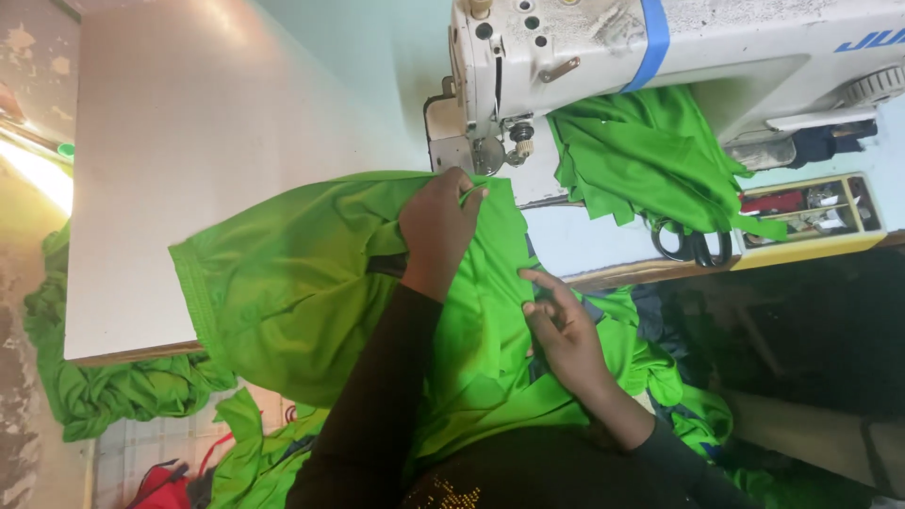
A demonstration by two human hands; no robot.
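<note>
A bright green garment [292, 283] lies spread over the front edge of the pale sewing table [189, 141] and down into my lap. My left hand [438, 226] is closed on a fold of this green fabric just below the presser foot [518, 141] of the white sewing machine [679, 47]. My right hand [556, 325] rests on the fabric lower down, index finger stretched out and pressing the cloth, other fingers loosely curled. Both arms wear black sleeves.
A pile of green fabric pieces [650, 160] sits under the machine arm. Black-handled scissors [693, 247] lie beside a yellow tray [811, 221] of small items. More green cloth [104, 386] hangs off the table's left edge and heaps on the floor.
</note>
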